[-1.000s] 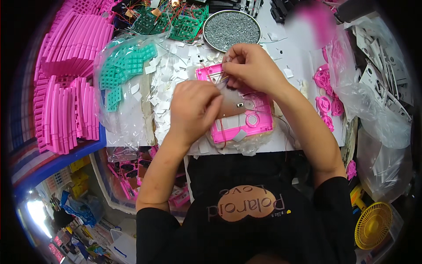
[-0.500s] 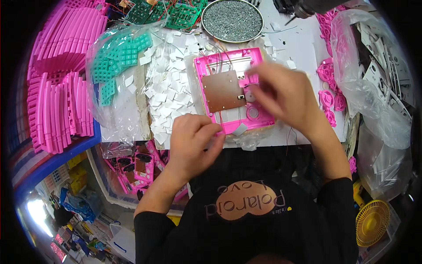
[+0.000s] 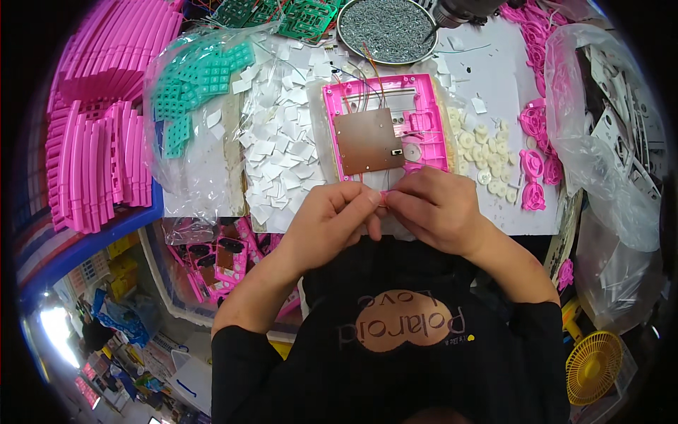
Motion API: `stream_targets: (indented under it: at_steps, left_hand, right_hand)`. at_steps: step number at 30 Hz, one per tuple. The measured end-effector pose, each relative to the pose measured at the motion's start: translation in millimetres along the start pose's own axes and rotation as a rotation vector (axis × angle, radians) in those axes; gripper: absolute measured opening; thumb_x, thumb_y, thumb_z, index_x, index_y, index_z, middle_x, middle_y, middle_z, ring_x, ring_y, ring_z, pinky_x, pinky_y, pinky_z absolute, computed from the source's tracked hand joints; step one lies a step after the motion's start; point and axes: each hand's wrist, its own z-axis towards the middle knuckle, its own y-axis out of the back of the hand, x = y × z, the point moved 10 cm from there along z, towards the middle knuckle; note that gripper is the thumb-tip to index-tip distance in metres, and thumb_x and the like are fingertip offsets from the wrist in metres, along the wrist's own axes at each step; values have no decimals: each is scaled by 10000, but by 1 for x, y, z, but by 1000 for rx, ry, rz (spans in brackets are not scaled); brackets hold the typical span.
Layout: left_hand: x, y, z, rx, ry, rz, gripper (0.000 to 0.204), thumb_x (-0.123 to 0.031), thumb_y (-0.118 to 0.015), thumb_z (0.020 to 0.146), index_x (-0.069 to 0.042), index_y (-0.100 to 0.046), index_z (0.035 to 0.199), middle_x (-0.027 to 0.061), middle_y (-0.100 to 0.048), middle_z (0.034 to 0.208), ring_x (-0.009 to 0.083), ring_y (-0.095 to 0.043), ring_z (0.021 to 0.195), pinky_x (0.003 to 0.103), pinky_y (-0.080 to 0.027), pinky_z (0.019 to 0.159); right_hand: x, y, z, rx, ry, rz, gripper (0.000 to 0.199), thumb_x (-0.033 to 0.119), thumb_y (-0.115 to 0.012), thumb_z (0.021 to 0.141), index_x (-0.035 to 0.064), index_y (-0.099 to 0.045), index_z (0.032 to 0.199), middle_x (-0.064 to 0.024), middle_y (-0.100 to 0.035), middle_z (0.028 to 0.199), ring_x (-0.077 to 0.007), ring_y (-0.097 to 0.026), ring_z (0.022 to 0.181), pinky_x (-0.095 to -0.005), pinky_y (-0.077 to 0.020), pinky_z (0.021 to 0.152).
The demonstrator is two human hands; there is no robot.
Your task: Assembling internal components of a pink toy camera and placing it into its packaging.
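Both grips, left hand (image 3: 332, 219) and right hand (image 3: 436, 208), pinch a small pink piece (image 3: 383, 196); screws fill the round tray (image 3: 344, 37).

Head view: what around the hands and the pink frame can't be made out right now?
- Small pink piece pinched between left hand and right hand: fingers cover it, shape unclear.
- Pink frame: near edge hidden behind both hands.
- Brown board: details too small.
- Tray of screws: cut off by the top edge.
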Motion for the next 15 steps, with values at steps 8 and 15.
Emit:
stream_targets:
  at_steps: [8,15]
  left_hand:
    - [-10,3,-4,-58,-212,244,203,-170,-566,1041,-9,-676,983,-29,-655,749,10,-449,570,199,-360,520]
    - [-8,4,0,124,18,19,180,-155,-593,1033,-1,-683,1060,-8,-673,769,13,-472,565,198,-375,515]
  right_hand:
    - [-38,-15,11,213,-468,596,225,61,-696,895,44,-695,1119,-104,-694,906,-188,-663,703,-283,-522,625]
    - [-51,-35,2,374,-825,913,134,46,-666,934,-20,-699,1046,-71,-721,829,-99,-666,704,-256,-531,644]
